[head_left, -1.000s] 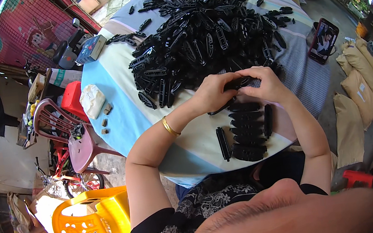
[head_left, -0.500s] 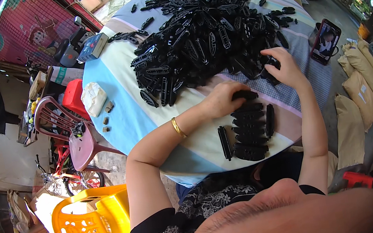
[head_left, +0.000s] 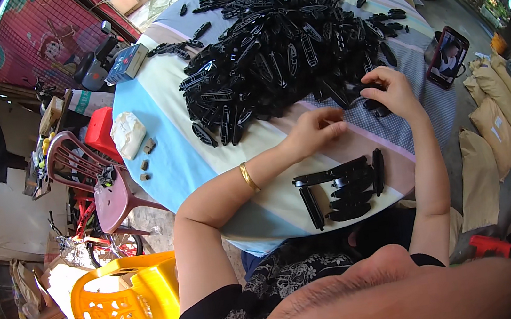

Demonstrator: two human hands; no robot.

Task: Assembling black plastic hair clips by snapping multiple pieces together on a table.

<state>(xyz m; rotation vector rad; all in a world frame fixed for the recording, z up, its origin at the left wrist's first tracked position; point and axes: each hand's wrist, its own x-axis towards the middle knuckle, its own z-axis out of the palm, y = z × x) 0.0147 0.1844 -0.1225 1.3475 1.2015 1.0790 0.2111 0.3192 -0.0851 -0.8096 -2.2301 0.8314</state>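
My left hand (head_left: 321, 130) is above the cloth in front of the pile, fingers apart, with nothing visible in it. My right hand (head_left: 394, 93) is at the pile's near right edge, thumb and fingers closed around a small black plastic piece, mostly hidden by the fingers. A large heap of long, narrow black plastic pieces (head_left: 280, 53) covers the table's far half. Near me lies a short row of black pieces (head_left: 352, 197). One long piece (head_left: 328, 173) lies slantwise along its far end, and single pieces stand lengthwise at its left (head_left: 311, 207) and right (head_left: 378, 172).
The round table has a striped cloth (head_left: 235, 198). A phone (head_left: 447, 58) stands at its right edge. A white crumpled bag (head_left: 128, 135), small brown bits (head_left: 149, 146) and a box (head_left: 127, 64) are on the left. Yellow (head_left: 126, 305) and pink (head_left: 113, 204) chairs stand beyond.
My left hand has let go of a black piece and moved slightly away. The row has shifted nearer me, its pieces tilting, with one now slanted across the far end.
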